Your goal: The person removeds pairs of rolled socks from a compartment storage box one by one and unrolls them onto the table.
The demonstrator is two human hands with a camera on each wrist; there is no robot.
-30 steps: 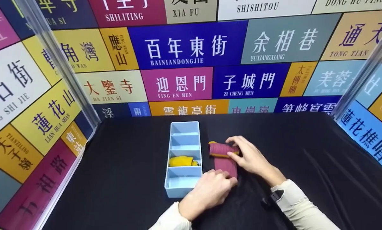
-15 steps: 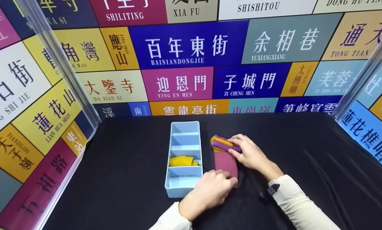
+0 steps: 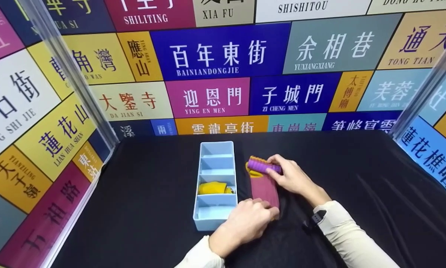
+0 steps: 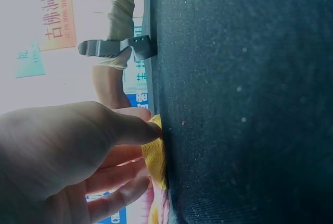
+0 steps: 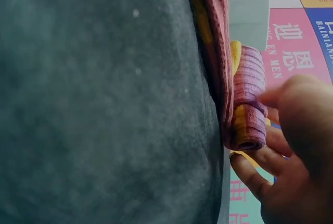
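Observation:
A pink sock (image 3: 264, 191) with yellow trim lies lengthwise on the black cloth, its far end rolled into a ribbed purple coil. My right hand (image 3: 293, 178) holds this coil between thumb and fingers; the right wrist view shows the spiral end of the roll (image 5: 250, 96) facing the fingers. At the near end, my left hand (image 3: 249, 219) pinches the yellow toe (image 4: 155, 156) down at the cloth, seen in the left wrist view. From the head, the left fingers partly cover that toe end.
Just left of the sock stands a light blue divided box (image 3: 213, 212). A rolled yellow fabric piece (image 3: 212, 188) sits in its second compartment from the front. Behind the black cloth (image 3: 152, 201) rises a wall of coloured street-name signs (image 3: 223, 48).
The right hand has turned the sock's end over, so purple ribbing now shows where pink fabric with yellow edging was. The left hand has stayed at the near end.

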